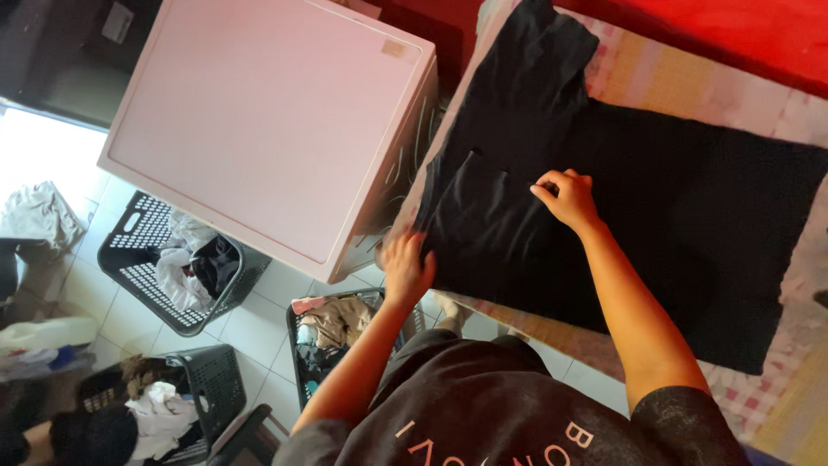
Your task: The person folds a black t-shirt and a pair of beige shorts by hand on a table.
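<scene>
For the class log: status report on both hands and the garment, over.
Left hand flat on black garment edge, fingers spread. Right hand pinching a fold mid-garment. Garment spread on patterned cloth surface. Nothing in the way.

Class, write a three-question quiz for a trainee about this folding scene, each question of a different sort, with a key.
1. True or false: the black garment lies spread on a patterned cloth.
2. Which hand pinches the fabric near the garment's middle? A) left hand B) right hand
3. Fill in: three dark laundry ______ with clothes stand on the tiled floor.

Key: 1 true; 2 B; 3 baskets. The left hand rests flat at the garment's edge, beside the pale pink box.
</scene>
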